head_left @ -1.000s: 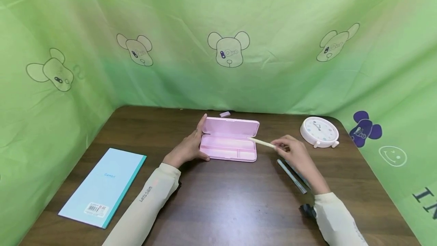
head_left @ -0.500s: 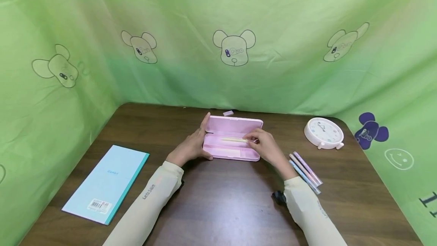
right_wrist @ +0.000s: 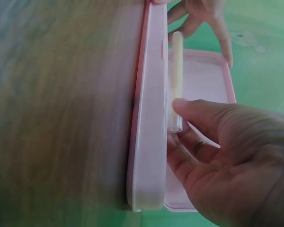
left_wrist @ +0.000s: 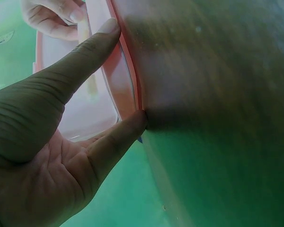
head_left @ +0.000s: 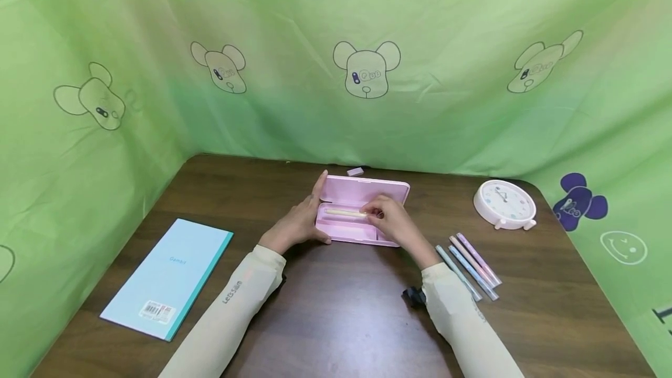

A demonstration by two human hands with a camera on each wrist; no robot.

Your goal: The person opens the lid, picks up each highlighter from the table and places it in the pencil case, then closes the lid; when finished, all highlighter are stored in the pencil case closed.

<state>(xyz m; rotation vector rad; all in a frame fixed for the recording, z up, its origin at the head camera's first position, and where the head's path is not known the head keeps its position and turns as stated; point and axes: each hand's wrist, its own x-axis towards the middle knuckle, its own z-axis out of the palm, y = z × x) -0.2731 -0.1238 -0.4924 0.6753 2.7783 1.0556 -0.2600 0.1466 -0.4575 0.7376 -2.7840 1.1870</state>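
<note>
A pink pencil case (head_left: 343,231) lies unfolded on the table, its lid (head_left: 350,189) raised at the back. My left hand (head_left: 298,223) holds the case's left end, thumb at the front edge and a finger along the lid's side. In the left wrist view the thumb (left_wrist: 97,45) presses on the case's rim. Between thumb and fingers my right hand (head_left: 389,219) pinches a pale yellow pen (head_left: 341,212) by its right end. The pen lies lengthwise over the rear compartment. In the right wrist view, the pen's clear end (right_wrist: 175,125) sticks out below the thumb.
Several pastel pens (head_left: 472,267) lie side by side near the right forearm. A white round clock (head_left: 505,203) sits at the back right. Behind the case is a small pink eraser (head_left: 355,172). A light blue notebook (head_left: 170,276) lies at left. Green cloth hangs around the table.
My right hand has carried the pale yellow pen leftward from outside the case to over its rear compartment, lining it up lengthwise. The left hand stays on the case.
</note>
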